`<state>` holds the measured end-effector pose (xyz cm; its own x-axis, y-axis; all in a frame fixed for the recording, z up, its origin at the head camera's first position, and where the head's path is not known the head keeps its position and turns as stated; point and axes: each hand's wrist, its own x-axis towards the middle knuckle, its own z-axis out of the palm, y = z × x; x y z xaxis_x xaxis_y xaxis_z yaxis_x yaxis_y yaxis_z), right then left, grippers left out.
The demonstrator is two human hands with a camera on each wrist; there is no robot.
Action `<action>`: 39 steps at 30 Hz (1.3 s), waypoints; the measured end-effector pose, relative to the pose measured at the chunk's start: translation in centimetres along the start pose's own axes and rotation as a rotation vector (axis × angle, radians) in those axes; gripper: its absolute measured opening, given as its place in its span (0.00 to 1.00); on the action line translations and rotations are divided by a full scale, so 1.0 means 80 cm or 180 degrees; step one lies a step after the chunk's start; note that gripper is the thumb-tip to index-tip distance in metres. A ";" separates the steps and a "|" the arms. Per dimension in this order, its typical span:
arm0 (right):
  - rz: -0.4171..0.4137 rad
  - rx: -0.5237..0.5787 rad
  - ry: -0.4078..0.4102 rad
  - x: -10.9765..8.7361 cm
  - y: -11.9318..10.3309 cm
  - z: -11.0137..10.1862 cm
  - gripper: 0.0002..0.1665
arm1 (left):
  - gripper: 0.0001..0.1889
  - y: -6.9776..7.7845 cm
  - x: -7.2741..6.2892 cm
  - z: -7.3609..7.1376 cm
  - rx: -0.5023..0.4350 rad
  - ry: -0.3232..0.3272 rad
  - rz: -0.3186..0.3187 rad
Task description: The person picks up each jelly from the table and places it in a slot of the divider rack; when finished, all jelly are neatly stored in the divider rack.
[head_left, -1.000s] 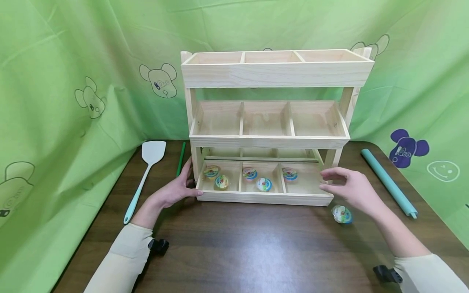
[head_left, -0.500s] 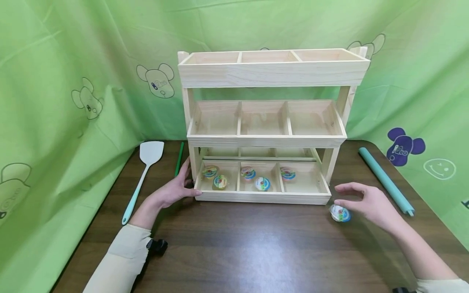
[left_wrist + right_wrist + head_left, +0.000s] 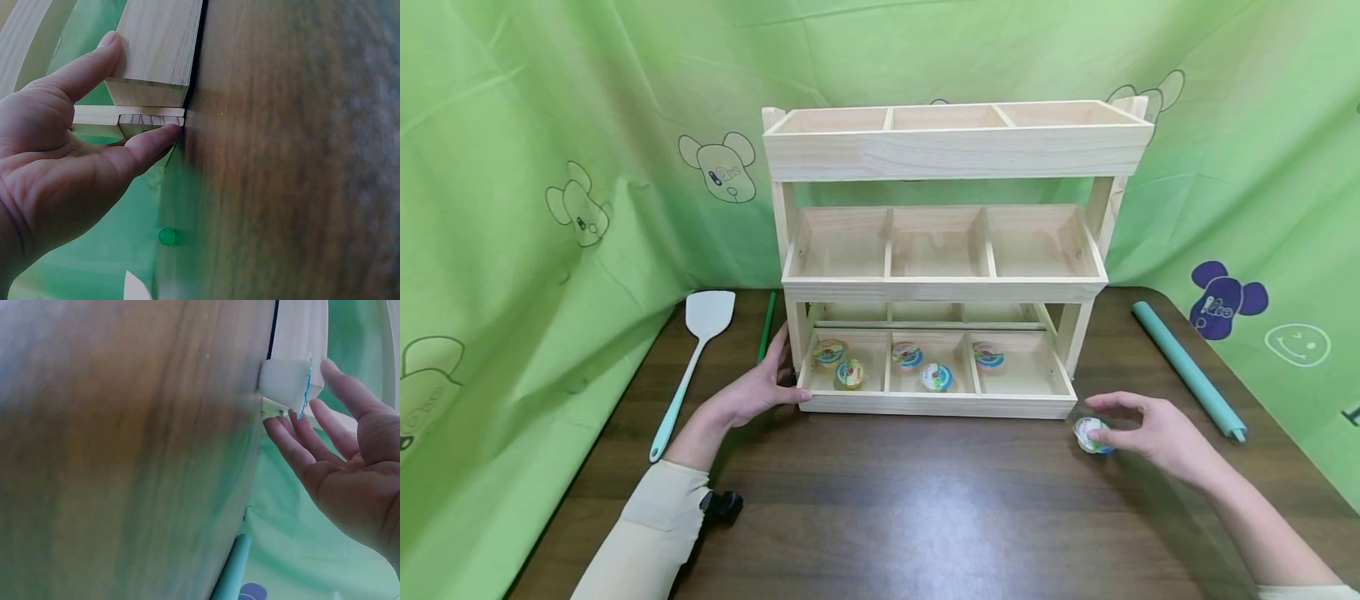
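A three-tier wooden rack (image 3: 936, 406) stands on the table, each tier divided into three compartments. My left hand (image 3: 758, 393) rests against its lower left corner, thumb on the front board and fingers along the side post, all fairly straight. To the right of the rack, a small jelly cup (image 3: 1088, 436) with a printed lid stands on the table. My right hand (image 3: 1157, 433) is around this cup with thumb and fingers spread; in the right wrist view the fingertips (image 3: 272, 425) are close to the cup, and I cannot tell whether they touch it.
Several jelly cups lie in the bottom tier: two left, two in the middle, one jelly cup (image 3: 988, 356) right. A white spatula (image 3: 688, 367) and a green stick (image 3: 767, 327) lie left. A teal roller (image 3: 1187, 371) lies right. Green printed cloth (image 3: 625, 83) hangs behind.
My right hand has moved from beside the bottom right compartment down and slightly right to the loose jelly cup, lowering around it. The left hand stays at the rack's corner.
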<state>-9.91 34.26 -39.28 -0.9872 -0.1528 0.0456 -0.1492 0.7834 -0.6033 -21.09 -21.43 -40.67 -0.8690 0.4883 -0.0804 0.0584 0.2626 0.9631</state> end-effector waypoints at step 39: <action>-0.0012 -0.0058 -0.0041 0.004 -0.009 -0.030 0.32 | 0.67 -0.002 0.001 -0.001 0.0013 0.0018 -0.0071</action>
<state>-10.22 35.13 -36.90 -0.9859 -0.1633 0.0376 -0.1539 0.7937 -0.5885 -21.22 -21.50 -40.80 -0.8729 0.4775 -0.1003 0.0410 0.2767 0.9601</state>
